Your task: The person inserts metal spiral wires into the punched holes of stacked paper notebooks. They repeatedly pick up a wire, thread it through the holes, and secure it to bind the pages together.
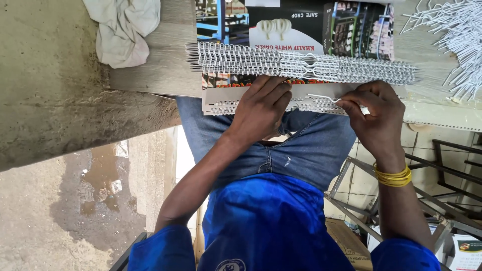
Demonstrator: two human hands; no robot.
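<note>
A stack of printed calendar sheets (281,20) lies on the wooden table (160,70), with its near edge (221,98) overhanging towards my lap. White wire binding (228,107) runs along that edge. My left hand (261,108) rests flat on the edge and holds the stack down. My right hand (374,113), with yellow bangles on the wrist, pinches a thin white wire hanger (324,98) at the bound edge. Long strips of white wire binding combs (301,65) lie across the sheets just beyond both hands.
A heap of white wire hangers (462,40) sits at the far right of the table, and a crumpled pale cloth (125,30) at its far left. Concrete floor with a wet patch (95,185) lies to the left. A metal frame (442,200) and a cardboard box (346,241) stand by my right leg.
</note>
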